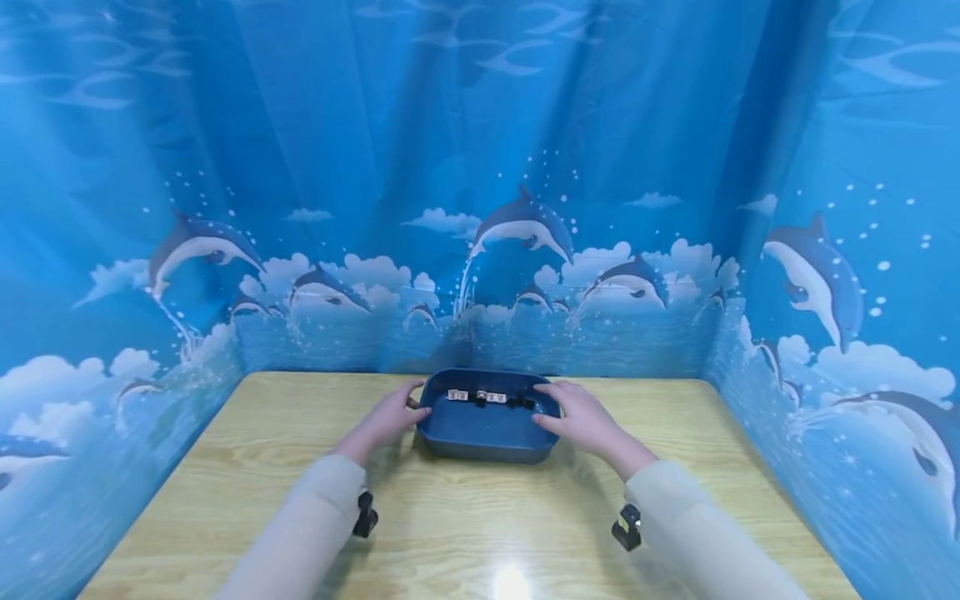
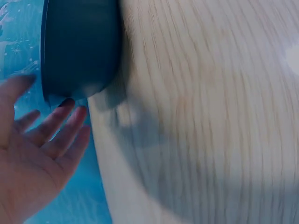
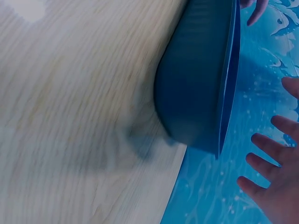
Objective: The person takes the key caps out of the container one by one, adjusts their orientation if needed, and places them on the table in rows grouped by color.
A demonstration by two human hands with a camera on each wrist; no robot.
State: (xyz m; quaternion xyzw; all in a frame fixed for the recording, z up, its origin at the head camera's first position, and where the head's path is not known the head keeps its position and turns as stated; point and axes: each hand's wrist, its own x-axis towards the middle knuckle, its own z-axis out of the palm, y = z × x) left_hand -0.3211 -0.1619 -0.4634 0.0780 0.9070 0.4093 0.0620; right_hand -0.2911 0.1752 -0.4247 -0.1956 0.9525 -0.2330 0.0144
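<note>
In the head view, we see the blue tub (image 1: pixel 487 442) at the middle of the table's (image 1: pixel 465 517) far edge, with small white pieces (image 1: pixel 491 397) and black pieces (image 1: pixel 516 402) in a row inside. The left hand (image 1: pixel 388 417) is at its left end, the right hand (image 1: pixel 588 421) at its right. Behind that edge we see a dolphin-print curtain (image 1: pixel 360 217).

In the left wrist view, the left fingers are loosely parted at the tub's end; we cannot tell whether they touch.

In the right wrist view, we find the right fingers spread, with a gap showing before the tub.
</note>
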